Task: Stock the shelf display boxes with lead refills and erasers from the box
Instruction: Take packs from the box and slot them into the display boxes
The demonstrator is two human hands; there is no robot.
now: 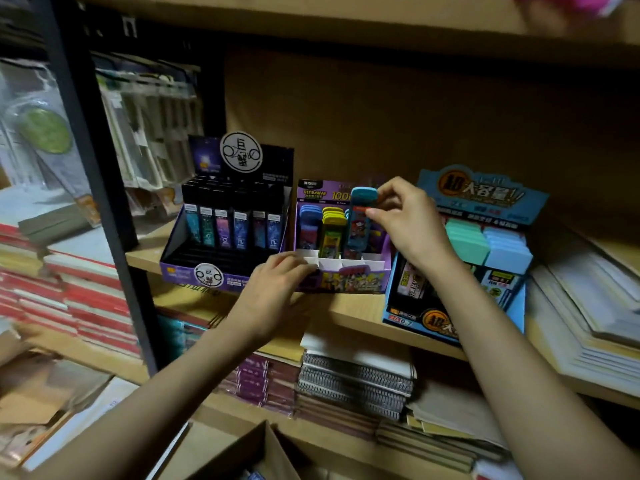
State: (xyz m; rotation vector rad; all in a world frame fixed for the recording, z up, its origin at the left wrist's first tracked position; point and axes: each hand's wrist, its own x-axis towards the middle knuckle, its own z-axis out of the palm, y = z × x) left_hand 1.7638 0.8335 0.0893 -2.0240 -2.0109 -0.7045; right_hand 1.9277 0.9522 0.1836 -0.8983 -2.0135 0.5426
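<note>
**Blue refill case going into the purple display box**

Right fingers (pixel 378 213): pinching a blue refill case (pixel 358 220) near its top, thumb on the front face, forefinger over the cap. Right hand (pixel 408 226) above the box's right-hand columns.

Case upright, lower end down among the white dividers of the purple display box (pixel 346 284), just beside the yellow cases (pixel 332 230). Cannot tell whether seated.

Left fingers (pixel 299 264): laid nearly straight over the same box's front-left corner, pinching nothing. Left hand (pixel 273 292) judged to be steadying it.

Outward: dark display box (pixel 225 237) to the left, blue display box (pixel 485 244) to the right, all on the wooden shelf (pixel 353 315). Open cardboard box (pixel 263 452) below, contents barely visible.

Step, by judgement: placing one refill, stocking partway, front cells empty.

Next: press straight down between dividers without tipping neighbours, release, reach to cardboard box.
</note>
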